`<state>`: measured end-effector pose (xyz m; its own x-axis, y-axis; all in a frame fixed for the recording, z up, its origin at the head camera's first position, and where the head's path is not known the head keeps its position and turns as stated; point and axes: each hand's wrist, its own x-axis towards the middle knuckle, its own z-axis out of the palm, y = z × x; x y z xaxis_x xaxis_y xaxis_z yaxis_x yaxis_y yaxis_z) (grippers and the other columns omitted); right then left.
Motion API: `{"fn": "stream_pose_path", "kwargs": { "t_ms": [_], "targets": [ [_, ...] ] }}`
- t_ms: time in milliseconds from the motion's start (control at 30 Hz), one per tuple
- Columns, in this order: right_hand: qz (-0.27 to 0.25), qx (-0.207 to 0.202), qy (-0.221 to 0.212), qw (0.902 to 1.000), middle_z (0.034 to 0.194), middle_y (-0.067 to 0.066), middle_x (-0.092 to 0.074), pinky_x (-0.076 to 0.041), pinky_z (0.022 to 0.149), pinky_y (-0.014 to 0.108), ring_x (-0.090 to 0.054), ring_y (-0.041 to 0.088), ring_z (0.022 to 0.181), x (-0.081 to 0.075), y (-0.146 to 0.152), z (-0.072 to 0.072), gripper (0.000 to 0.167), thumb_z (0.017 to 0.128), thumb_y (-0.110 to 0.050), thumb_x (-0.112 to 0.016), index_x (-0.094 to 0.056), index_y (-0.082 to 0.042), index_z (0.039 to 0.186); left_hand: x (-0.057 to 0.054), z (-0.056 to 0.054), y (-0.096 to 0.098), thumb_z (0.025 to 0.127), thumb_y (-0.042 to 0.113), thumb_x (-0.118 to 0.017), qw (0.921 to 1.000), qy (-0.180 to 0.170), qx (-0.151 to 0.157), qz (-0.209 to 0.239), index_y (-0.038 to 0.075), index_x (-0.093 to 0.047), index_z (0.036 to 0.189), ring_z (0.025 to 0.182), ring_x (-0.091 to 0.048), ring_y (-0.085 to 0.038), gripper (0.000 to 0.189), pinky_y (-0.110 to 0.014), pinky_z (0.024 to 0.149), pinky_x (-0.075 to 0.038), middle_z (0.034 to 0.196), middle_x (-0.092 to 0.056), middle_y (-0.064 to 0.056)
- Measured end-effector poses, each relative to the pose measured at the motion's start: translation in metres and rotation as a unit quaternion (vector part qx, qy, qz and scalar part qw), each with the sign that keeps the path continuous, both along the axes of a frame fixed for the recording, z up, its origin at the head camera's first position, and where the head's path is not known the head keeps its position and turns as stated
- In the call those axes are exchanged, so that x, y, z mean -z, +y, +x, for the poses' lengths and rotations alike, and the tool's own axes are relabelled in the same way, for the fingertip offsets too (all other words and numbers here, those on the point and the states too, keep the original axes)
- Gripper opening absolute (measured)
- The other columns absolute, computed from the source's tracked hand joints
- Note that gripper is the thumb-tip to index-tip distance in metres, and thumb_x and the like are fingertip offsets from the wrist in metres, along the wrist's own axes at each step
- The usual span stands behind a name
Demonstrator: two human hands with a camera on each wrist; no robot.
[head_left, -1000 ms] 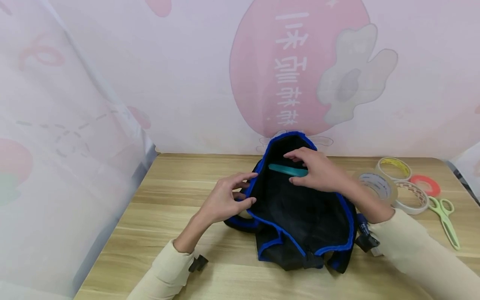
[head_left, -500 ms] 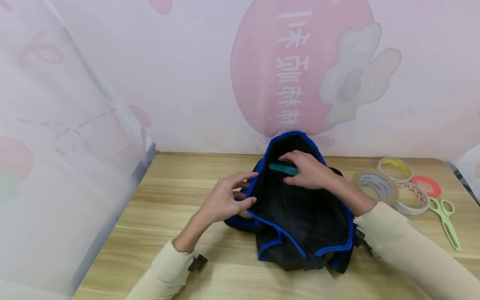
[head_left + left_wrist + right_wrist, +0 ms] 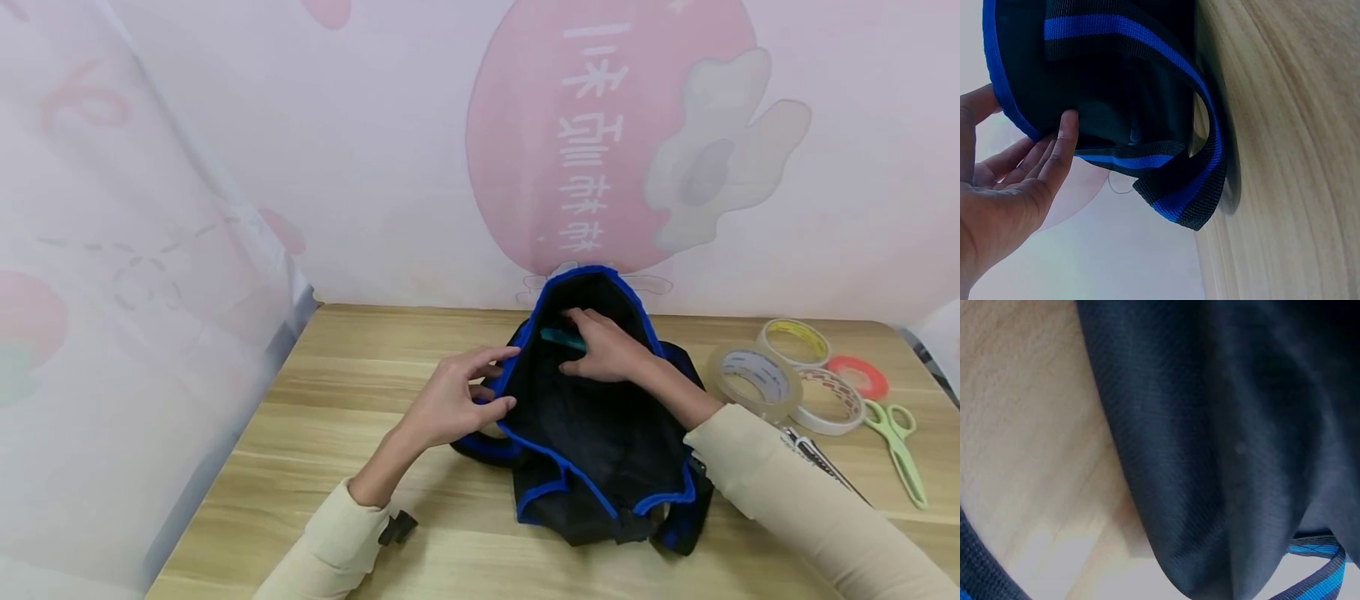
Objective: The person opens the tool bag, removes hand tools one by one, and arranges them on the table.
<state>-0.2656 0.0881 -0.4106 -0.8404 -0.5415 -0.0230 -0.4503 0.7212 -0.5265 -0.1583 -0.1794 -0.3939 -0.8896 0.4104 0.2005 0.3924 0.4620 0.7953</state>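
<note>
A black cloth bag (image 3: pixel 600 442) with blue trim lies open on the wooden table. My left hand (image 3: pixel 450 396) grips its left rim, thumb and fingers on either side. In the left wrist view, the left hand (image 3: pixel 1022 181) meets the blue edge beside a black strap (image 3: pixel 1175 53) with a blue stripe. My right hand (image 3: pixel 607 346) is inside the opening, curved over a slim teal object (image 3: pixel 558 337) whose right end it hides. Whether it grips that object does not show. The right wrist view holds only dark bag fabric (image 3: pixel 1166 456), table and straps.
At the right are a clear tape roll (image 3: pixel 784 385), white rolls (image 3: pixel 828 425), a yellow-cored roll (image 3: pixel 798 333), a red roll (image 3: pixel 873 382) and green scissors (image 3: pixel 906 462). A thin black-and-silver tool (image 3: pixel 813 454) lies partly behind my right sleeve. Patterned cloth hangs behind the table.
My right hand has moved left and deeper into the bag, covering more of the teal object. The bag's right side has shifted inward. My left hand stays at the rim.
</note>
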Motion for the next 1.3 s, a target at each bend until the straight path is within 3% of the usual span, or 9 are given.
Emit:
{"fn": "stream_pose_path", "kwargs": {
  "t_ms": [400, 667, 867, 1300],
  "targets": [
    [0.022, -0.002, -0.008, 0.9997, 0.151, 0.027, -0.053, -0.053, 0.111, 0.058, -0.057, 0.043, 0.134, 0.011, -0.002, 0.001, 0.082, 0.093, -0.02, -0.083, -0.041, 0.002, 0.16, 0.002, -0.001, 0.0, 0.091, 0.005, -0.083, 1.0, 0.006, 0.002, -0.003, 0.009, -0.063, 0.15, 0.119, -0.073, -0.03, 0.062, -0.027, 0.088, -0.066, 0.139, -0.069, -0.012],
    [0.031, -0.029, -0.016, 0.999, 0.128, 0.018, -0.068, -0.059, 0.094, 0.046, -0.066, 0.031, 0.11, 0.015, -0.005, 0.01, 0.055, 0.089, -0.007, -0.084, -0.064, -0.001, 0.14, 0.002, -0.001, 0.0, 0.091, 0.004, -0.082, 1.0, -0.001, 0.001, 0.001, 0.008, -0.063, 0.15, 0.119, -0.073, -0.03, 0.062, -0.03, 0.091, -0.066, 0.139, -0.069, -0.012],
    [0.029, -0.041, -0.025, 0.9984, 0.117, 0.012, -0.07, -0.057, 0.083, 0.036, -0.064, 0.022, 0.096, 0.016, -0.01, 0.02, 0.045, 0.09, -0.01, -0.086, -0.072, -0.004, 0.132, 0.002, -0.001, 0.0, 0.091, 0.004, -0.082, 1.0, 0.002, -0.001, -0.003, 0.008, -0.063, 0.149, 0.119, -0.073, -0.03, 0.061, -0.031, 0.091, -0.066, 0.14, -0.069, -0.012],
    [0.006, -0.037, -0.025, 0.999, 0.118, 0.011, -0.071, -0.061, 0.082, 0.036, -0.07, 0.021, 0.098, 0.006, -0.006, 0.034, 0.046, 0.09, -0.016, -0.086, -0.072, -0.004, 0.132, 0.001, 0.0, 0.0, 0.092, 0.004, -0.082, 1.0, -0.001, 0.0, -0.002, 0.008, -0.062, 0.15, 0.12, -0.073, -0.03, 0.062, -0.031, 0.091, -0.066, 0.139, -0.069, -0.012]
  ]
}}
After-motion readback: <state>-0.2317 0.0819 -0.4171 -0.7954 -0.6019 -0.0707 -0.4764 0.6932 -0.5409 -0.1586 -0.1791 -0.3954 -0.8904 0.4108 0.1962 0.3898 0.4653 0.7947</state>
